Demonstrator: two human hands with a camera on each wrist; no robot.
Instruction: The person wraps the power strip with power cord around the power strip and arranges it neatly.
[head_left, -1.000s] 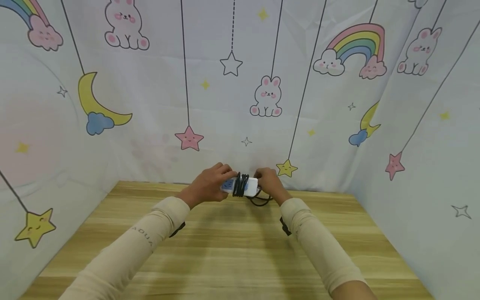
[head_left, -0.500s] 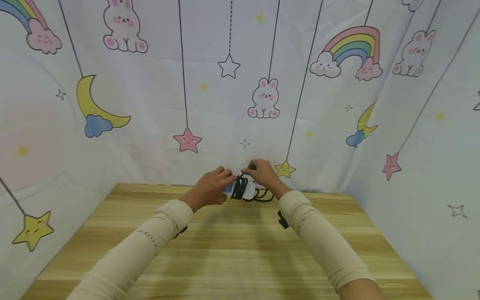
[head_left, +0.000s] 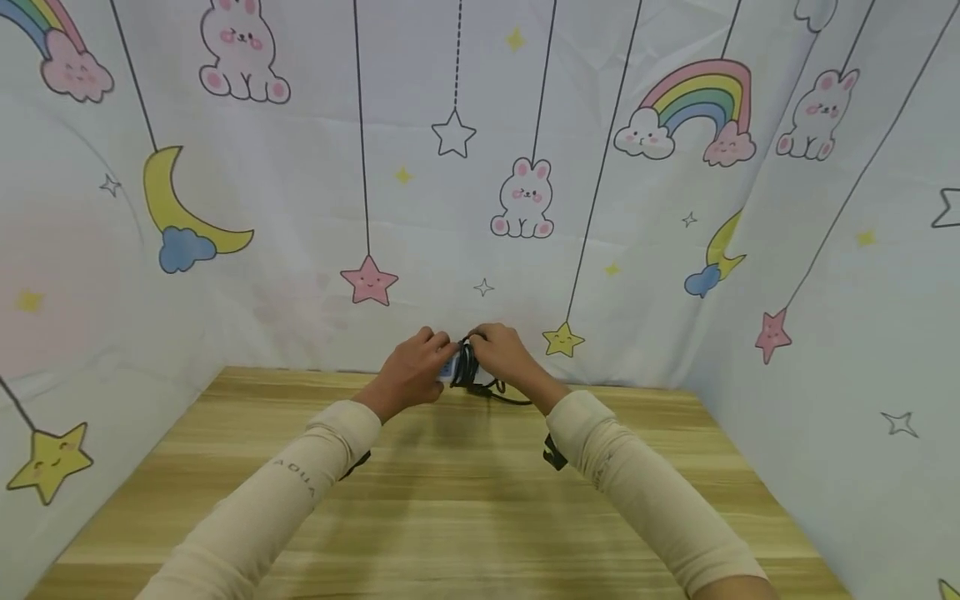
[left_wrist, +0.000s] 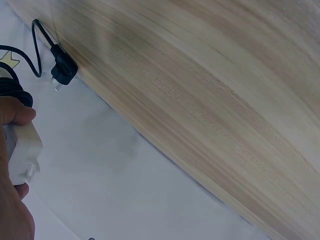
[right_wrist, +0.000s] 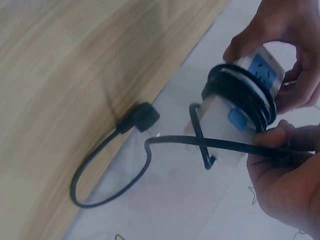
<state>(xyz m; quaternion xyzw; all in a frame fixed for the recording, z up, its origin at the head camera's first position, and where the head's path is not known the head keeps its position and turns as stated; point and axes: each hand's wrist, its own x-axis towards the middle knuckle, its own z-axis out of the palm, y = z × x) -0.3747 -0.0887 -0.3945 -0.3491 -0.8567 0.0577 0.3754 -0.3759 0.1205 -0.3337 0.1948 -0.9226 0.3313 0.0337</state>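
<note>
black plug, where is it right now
In the right wrist view, the black plug is just left of centre, at the loose end of the black cord, left of the white power strip.

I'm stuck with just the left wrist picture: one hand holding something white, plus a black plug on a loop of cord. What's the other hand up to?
Observer: In the right wrist view, the right hand pinches the black cord.
Visitor: Ah! And that white thing in the left hand, does it have anything on its face?
Observer: Yes, the right wrist view shows a blue panel with socket slots, so it looks like a power strip.
</note>
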